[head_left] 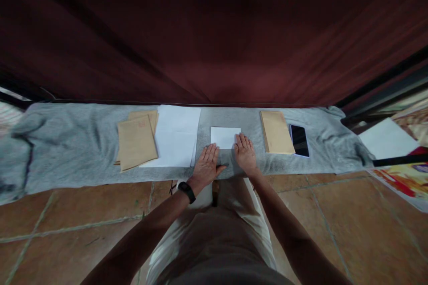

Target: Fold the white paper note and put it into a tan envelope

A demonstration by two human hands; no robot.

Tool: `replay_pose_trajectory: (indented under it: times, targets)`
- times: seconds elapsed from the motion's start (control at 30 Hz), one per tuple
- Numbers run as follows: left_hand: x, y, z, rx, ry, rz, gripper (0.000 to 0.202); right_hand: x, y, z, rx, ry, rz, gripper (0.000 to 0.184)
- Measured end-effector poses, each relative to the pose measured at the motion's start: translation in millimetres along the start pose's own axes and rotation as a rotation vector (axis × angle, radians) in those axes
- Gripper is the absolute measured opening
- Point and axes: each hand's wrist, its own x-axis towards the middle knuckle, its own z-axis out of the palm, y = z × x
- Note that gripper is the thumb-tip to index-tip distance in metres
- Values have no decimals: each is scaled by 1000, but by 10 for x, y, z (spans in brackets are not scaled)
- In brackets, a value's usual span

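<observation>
A folded white sheet of paper [225, 136] lies flat on the grey cloth straight ahead of me. At its lower left corner rests my left hand [206, 165], palm down, fingers stretched out and thumb spread to the right. My right hand [245, 153] lies flat at the paper's right edge, its fingertips on or against the sheet. Left of the folded sheet is a stack of larger white paper [177, 136]. Brown envelopes [137, 140] lie further left, partly over that stack. Another pile of brown envelopes [277, 131] sits to the right of my right hand.
A phone [300, 140] with a dark screen lies beside the right envelope pile. The grey cloth [76, 142] covers a narrow surface, wrinkled at both ends. A dark red curtain-like panel [214, 44] rises behind it. At far right are a white sheet [388, 139] and a colourful printed item [406, 178].
</observation>
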Motion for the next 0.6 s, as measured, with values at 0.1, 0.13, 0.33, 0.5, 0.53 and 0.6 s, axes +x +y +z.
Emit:
replay_pose_trajectory:
  times: [0.1,0.13,0.33,0.5,0.53,0.6]
  targets:
    - [-47,-51,-33,13,10,-12,78,-23,46,1,6,31,-3,52]
    - [-58,-71,-43,9,15,-14,77,-27,57,-2,9,40,-4,52]
    - [77,-164,-68,-74,65,-7,59,75,-29,-41,25,81,-12,51]
    - [447,-196,-27,-114,69,-60,57,281,-261,-30,27,-6,-88,50]
    - [515,-202,-15,-117,62,-74,57,311,-296,-18,26,-27,-99,50]
    - [624,-215,7,-117,52,-95,57,345,-338,11,21,-60,-114,49]
